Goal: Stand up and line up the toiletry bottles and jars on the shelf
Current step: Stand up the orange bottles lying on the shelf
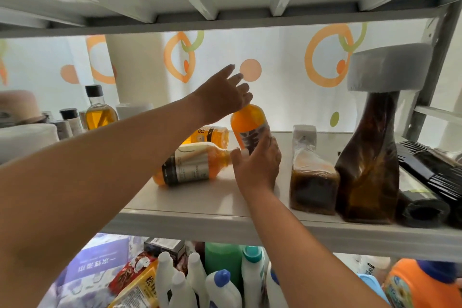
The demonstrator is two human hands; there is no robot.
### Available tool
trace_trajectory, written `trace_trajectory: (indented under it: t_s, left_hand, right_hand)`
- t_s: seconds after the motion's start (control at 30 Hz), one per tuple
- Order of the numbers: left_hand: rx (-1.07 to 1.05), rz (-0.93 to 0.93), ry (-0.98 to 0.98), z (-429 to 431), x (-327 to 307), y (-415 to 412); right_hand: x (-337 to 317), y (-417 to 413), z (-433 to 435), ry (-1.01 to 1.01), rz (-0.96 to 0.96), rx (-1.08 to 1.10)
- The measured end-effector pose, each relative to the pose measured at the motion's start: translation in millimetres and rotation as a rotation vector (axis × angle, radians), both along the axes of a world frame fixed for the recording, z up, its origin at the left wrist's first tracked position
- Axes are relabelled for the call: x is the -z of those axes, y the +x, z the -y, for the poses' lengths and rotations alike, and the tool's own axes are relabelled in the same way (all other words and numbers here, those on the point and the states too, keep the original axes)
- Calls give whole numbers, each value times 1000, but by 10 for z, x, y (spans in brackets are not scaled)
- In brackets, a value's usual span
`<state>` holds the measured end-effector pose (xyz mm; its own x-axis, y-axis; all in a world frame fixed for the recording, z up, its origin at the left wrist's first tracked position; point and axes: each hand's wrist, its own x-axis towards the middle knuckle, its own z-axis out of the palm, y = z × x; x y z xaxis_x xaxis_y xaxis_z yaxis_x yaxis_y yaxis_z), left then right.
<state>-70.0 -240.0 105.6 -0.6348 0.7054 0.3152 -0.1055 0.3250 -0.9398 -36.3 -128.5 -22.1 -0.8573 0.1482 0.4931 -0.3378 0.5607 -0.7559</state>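
Orange bottle (247, 125), tilted, stood cap-down or nearly so at mid-shelf, its upper end under the left hand (225, 94) and its lower end behind the right hand (258, 162).

Hands: left hand lay over the bottle's raised end with fingers spread and mostly straight, palm touching or just above it; firm grip could not be told. Right hand cupped the lower part near the white cap, fingers curved round it; closed contact looked likely but was partly hidden.

Location: white shelf (200, 197), middle tier, between a lying labelled bottle (190, 166) to the left and a wrapped brown jar (311, 172) to the right. A second lying amber bottle (212, 134) sat farther back, just behind the first.

Handling, as judged: clear plastic, liquid-filled, so moderately heavy with contents that shift when tipped; smooth wall and glossy label, probably slippery. Stiff enough to take a squeeze. Best hold: round the body at the label, one hand steadying the base end.

Neighbours: tall dark twisted bottle (370, 162) with grey cap, upright, far right; risk of knocking the wrapped jar was small but present.
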Motion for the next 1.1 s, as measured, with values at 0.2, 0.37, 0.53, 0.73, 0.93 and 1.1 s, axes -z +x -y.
trace_trajectory:
  t_s: [0.2,0.37,0.53,0.73,0.93,1.1]
  left_hand:
    - [76,219,244,-83,-46,116]
    - [260,624,1017,-57,65,117]
    - [533,708,1924,-165,401,82]
    - [129,849,2027,-397,610,-117]
    - [45,842,1966,-419,699,-317]
    - [42,793,1969,-488,590,-243]
  right_hand:
    - [-21,-3,-24,-56,4,-3]
    - [-11,-22,-44,-69,13,0]
    - [-6,-41,-56,-71,74,35]
    - [-28,-59,-45,-118,106,-4]
    - [-55,-59,-73,-80,160,-51]
    - [-94,47,-65,61,73,9]
